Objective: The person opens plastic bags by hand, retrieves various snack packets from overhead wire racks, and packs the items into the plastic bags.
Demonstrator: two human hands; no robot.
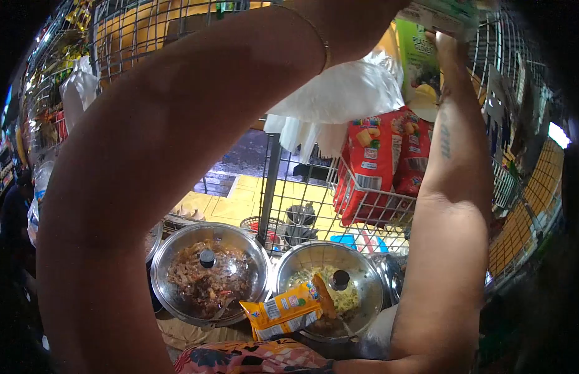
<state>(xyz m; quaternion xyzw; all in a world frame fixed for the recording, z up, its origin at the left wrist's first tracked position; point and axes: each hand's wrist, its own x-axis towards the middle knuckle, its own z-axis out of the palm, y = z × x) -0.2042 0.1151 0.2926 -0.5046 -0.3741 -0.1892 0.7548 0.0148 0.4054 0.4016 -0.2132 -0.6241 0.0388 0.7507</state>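
Observation:
Both arms reach up to the top right. My left hand [358, 22] is cut off by the top edge, its fingers hidden, close to a clear, whitish plastic packet [448, 15]. From below, my right hand [450, 53] has its fingers on that packet; much of it is blurred. Just beside the right hand hangs a green printed pack [419, 59] with the word "PLASTIC" on it. A bunch of white plastic bags [345, 93] hangs below my left wrist.
Two pots of food have clear lids, the left lid [208, 274] and the right lid [364, 293]. An orange snack packet [286, 311] leans across the right one. Red snack packs [370, 162] fill a wire basket [389, 209]. Wire grid [140, 37] runs along the top.

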